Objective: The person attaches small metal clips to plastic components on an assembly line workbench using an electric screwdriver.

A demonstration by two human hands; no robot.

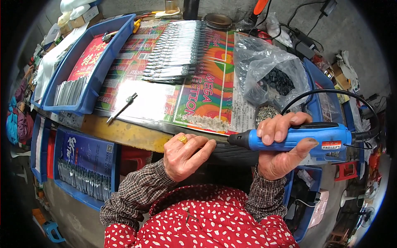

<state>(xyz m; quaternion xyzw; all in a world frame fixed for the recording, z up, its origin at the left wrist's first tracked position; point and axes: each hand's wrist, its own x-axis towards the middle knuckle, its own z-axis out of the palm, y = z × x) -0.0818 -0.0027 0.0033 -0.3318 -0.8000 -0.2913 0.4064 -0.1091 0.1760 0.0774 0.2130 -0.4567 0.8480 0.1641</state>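
My right hand (281, 146) grips a blue corded electric screwdriver (326, 138), held level with its black nose pointing left. My left hand (186, 155), with a gold ring on one finger, is closed at the tool's tip; whatever small part its fingertips pinch is hidden. Both hands hover over the front edge of the workbench (124, 132). A single metal tool piece (123, 107) lies loose on the bench to the left. A long row of similar silver pieces (173, 53) is laid out farther back on colourful printed paper.
A blue tray (89, 99) of stacked metal pieces sits at the bench's left; another blue tray (84, 194) stands lower left. A clear bag of black parts (273, 78) and a small dish of screws (266, 111) lie right. Cables and chargers crowd the back right.
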